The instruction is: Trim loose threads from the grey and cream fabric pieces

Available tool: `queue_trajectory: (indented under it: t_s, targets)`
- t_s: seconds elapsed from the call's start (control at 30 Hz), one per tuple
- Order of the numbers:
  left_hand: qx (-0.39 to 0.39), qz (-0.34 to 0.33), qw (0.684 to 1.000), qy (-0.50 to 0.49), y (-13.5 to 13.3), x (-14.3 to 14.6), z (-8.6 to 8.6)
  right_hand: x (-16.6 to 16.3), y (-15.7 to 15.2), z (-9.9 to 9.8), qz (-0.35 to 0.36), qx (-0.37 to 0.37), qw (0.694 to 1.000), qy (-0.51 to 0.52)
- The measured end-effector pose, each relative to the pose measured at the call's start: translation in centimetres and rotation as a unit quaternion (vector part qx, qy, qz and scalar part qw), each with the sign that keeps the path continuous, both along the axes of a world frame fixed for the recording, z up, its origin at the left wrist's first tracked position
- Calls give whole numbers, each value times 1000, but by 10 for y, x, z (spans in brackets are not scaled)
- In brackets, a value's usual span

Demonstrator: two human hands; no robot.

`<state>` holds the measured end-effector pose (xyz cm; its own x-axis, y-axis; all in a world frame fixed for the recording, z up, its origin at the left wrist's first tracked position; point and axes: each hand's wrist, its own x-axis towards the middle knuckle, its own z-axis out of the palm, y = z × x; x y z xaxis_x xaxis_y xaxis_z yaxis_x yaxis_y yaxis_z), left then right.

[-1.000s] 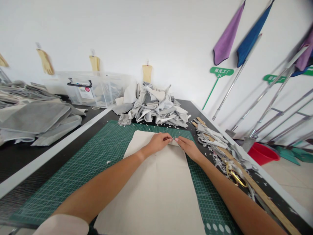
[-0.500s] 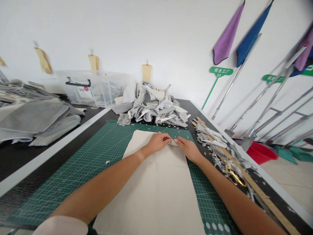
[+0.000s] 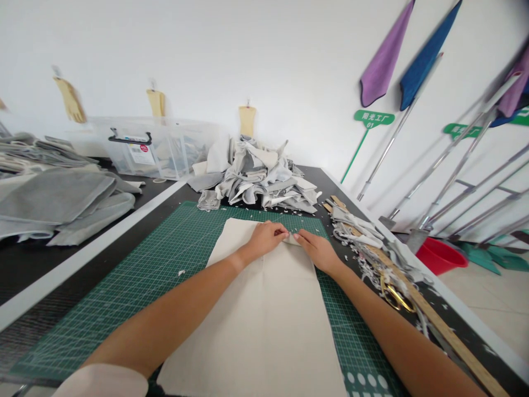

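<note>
A flat beige cloth [image 3: 256,325] lies on a green cutting mat [image 3: 165,286], running from the mat's far half toward me. My left hand [image 3: 265,240] and my right hand [image 3: 316,252] rest on its far edge. Their fingertips nearly meet at a small folded flap [image 3: 291,239] and pinch the cloth there. A faint crease runs down the middle of the cloth.
To the right of the mat, pale fabric strips and snippets surround gold-handled scissors [image 3: 394,296] and a wooden ruler [image 3: 440,322]. A heap of grey offcuts [image 3: 264,179] stands beyond the mat. A clear plastic box [image 3: 152,151] and stacked grey fabric [image 3: 58,201] lie left.
Both hands stay at the fold with little visible movement. The whole scene has shifted slightly up and to the left in the view.
</note>
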<state>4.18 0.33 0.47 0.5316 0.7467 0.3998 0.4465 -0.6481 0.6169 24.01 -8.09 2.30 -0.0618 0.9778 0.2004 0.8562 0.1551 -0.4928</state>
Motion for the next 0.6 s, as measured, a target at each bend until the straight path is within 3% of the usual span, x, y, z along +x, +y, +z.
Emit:
queue_trajectory:
  t_s: [0.6]
  targets:
    - [-14, -6, 1000, -5, 2, -1, -2, 2, 3, -4, 8, 3, 1000, -5]
